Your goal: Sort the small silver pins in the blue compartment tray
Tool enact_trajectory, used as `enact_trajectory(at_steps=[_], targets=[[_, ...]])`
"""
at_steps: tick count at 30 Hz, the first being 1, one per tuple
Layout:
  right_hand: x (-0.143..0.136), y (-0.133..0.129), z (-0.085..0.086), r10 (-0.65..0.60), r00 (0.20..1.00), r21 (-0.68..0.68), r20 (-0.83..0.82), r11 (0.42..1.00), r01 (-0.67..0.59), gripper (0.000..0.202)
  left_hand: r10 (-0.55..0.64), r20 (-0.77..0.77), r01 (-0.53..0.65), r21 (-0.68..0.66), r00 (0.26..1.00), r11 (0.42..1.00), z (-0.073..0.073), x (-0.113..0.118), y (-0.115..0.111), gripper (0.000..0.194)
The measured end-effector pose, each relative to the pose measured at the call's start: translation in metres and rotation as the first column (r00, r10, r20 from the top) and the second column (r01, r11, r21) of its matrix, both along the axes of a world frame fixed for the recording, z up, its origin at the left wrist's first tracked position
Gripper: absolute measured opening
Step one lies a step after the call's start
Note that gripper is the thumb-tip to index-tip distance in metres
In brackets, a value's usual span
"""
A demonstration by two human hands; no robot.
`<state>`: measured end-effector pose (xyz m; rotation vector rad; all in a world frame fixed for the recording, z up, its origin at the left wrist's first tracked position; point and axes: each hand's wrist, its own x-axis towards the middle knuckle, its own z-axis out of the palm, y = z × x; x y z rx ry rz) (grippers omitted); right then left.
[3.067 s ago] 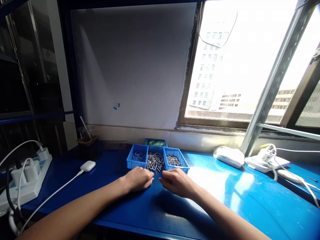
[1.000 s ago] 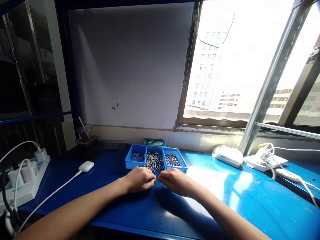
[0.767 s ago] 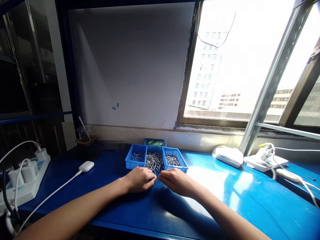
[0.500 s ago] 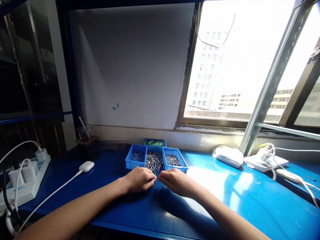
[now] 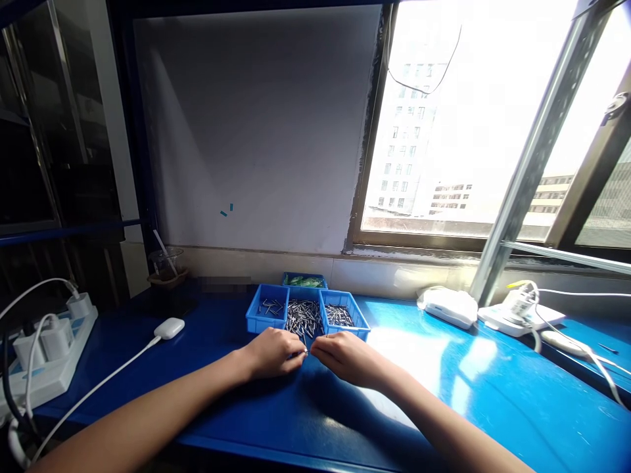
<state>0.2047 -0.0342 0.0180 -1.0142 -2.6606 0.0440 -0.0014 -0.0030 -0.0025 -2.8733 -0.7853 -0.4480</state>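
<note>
My left hand (image 5: 277,351) is closed in a pinch, its wrist low over the blue table. A tiny shiny metal piece (image 5: 305,352) shows at its fingertips, too small to name exactly. Just across a narrow gap, my right hand (image 5: 341,355) is also pinched; what its fingers hold, if anything, is hidden. Directly beyond both hands is a heap of slim metal pins (image 5: 303,316), like screws or rivets, between two blue bins. The left bin (image 5: 266,324) has a few slim pieces in it, while the right bin (image 5: 362,322) contains many short metal pieces.
Behind the heap, another blue bin (image 5: 304,281) holds green material. A white earbud case (image 5: 169,328) on a cable lies to the left, near a power strip (image 5: 64,361). A white device (image 5: 449,307) and a second power strip (image 5: 522,317) are at the right. A cup (image 5: 166,266) stands far left.
The whole view has shifted very slightly. Both hands keep their pinched pose at nearly the same place, with a small gap between the fingertips.
</note>
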Motion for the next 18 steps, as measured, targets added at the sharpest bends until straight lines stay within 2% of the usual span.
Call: enact_trajectory(at_steps=[18], targets=[[0.001,0.0009,0.0,-0.014,1.0,0.009,0.001,1.0,0.014,0.029,-0.005,-0.005,0.005,-0.02,1.0,1.0,-0.0007,-0.0014,-0.0008,0.021]])
